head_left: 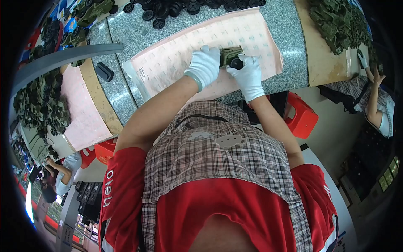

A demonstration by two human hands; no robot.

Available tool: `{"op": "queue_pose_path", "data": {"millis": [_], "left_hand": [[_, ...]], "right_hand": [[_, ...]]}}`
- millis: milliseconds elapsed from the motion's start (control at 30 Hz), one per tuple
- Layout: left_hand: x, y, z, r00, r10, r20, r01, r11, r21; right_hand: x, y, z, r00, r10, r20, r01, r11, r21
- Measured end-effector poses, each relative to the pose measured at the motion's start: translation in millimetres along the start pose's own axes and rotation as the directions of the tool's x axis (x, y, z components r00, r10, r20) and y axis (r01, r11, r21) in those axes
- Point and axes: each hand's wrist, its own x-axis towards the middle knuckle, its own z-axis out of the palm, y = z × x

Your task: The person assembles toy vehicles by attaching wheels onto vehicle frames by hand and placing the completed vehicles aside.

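— What is in hand at the granite bench (289, 46)?

— Over a pink paper sheet (176, 59), the white-gloved left hand (204, 65) wraps closed around an olive plastic toy vehicle body (228, 54); the right hand (248, 75) pinches a round black wheel (236, 63) against its side.

— The next move?

— Likely firm, square pressure to seat it. More ribbed black wheels (176, 8) lie heaped behind.

Colours at the workbench

White gloves cover the left hand (204, 65) and right hand (249, 77); between them an olive-green toy car (230, 55) with a black wheel (236, 63), on a pale pink sheet (176, 54). Speckled grey counter (126, 31); red stool (303, 117) at 4 o'clock.
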Motion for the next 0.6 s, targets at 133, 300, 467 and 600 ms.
{"op": "queue_pose_path", "data": {"millis": [133, 300, 467, 600], "left_hand": [[0, -2, 1, 0.999, 0.029, -0.022, -0.029, 0.999, -0.019], [4, -2, -9, 0.996, 0.059, 0.06, -0.061, 0.998, 0.033], [16, -14, 3, 0.981, 0.05, 0.188, -0.052, 0.999, 0.005], [17, -14, -3, 0.975, 0.119, 0.189, -0.087, 0.982, -0.165]], "right_hand": [[4, -11, -13, 0.999, 0.038, 0.028, -0.039, 0.999, 0.009], [44, -13, -18, 0.948, -0.216, -0.233, 0.242, 0.967, 0.087], [66, -35, -2, 0.833, -0.553, 0.009, 0.545, 0.819, -0.18], [64, -26, 15, 0.943, -0.312, -0.116, 0.293, 0.943, -0.161]]}}
